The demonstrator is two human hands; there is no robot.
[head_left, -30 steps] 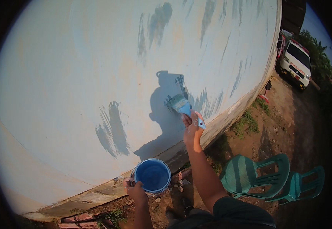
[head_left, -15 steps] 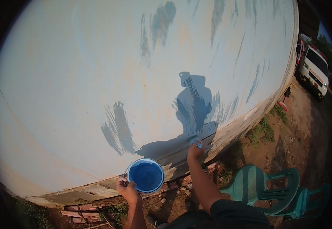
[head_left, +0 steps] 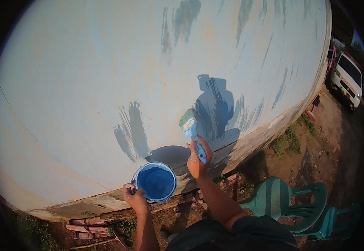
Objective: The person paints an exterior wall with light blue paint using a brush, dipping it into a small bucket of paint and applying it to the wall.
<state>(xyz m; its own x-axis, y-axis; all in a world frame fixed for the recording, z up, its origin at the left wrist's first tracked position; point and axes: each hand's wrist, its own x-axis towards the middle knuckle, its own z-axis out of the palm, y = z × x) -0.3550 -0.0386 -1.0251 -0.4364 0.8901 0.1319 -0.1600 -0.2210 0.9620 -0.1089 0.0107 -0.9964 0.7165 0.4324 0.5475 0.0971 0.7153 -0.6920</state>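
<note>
In my right hand (head_left: 198,158) is a wide paintbrush (head_left: 189,126) with a blue handle, its bristles raised and tilted up to the left. The bristles overlap the pale wall (head_left: 77,92) in view; whether they touch it I cannot tell. My left hand (head_left: 136,197) grips the left rim of a round bucket (head_left: 175,182) holding blue paint (head_left: 156,183). The bucket hangs below and to the left of the brush, in front of the wall's lower edge. Grey-blue brush strokes (head_left: 134,129) mark the wall on both sides of the brush.
Green plastic chairs (head_left: 270,196) stand on the dirt at the lower right. A white van (head_left: 348,79) is parked at the far right. Bricks and wood pieces (head_left: 87,229) lie at the wall's foot, lower left. My shadow (head_left: 217,100) falls on the wall.
My right hand has lifted the paintbrush up and left from the wall's lower part, turning its bristles upward. The bucket in my left hand has shifted slightly up and left.
</note>
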